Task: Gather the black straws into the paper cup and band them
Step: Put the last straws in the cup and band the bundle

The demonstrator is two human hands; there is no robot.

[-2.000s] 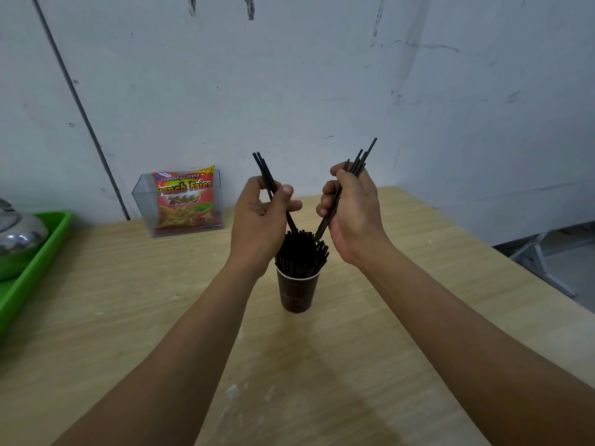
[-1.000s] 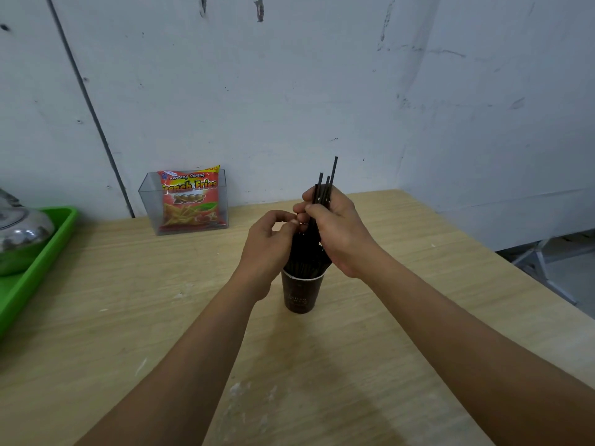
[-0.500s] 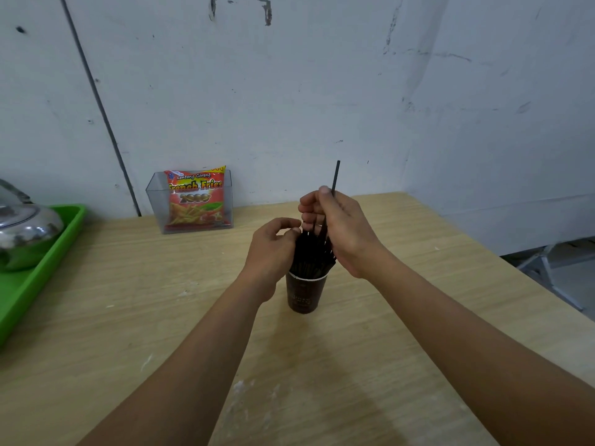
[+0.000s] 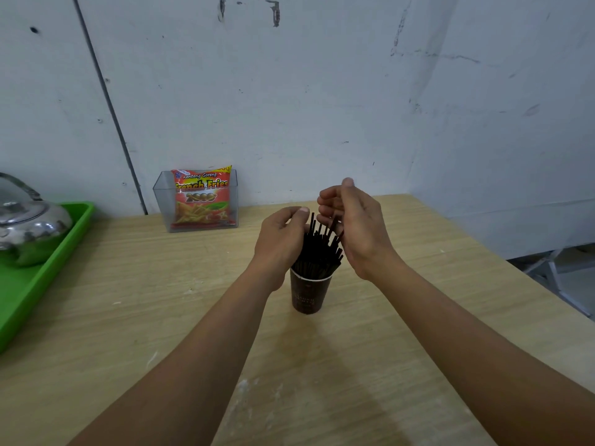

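Here are my forearms (image 4: 209, 342), bare all the way up; left hand (image 4: 280, 235) and right hand (image 4: 357, 226) are bare too, with short nails.

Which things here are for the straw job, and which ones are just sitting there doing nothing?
For the job: black straws; paper cup that holds them; left hand, curled against the straws; right hand, just above them.

Just lying about: French fries packet; clear box it stands in; metal kettle; green tray under the kettle.

Lone head camera looking forward and down, wide-angle, hovering close behind cup (image 4: 309, 295), facing across table (image 4: 154, 284) toward wall (image 4: 322, 91) corner.
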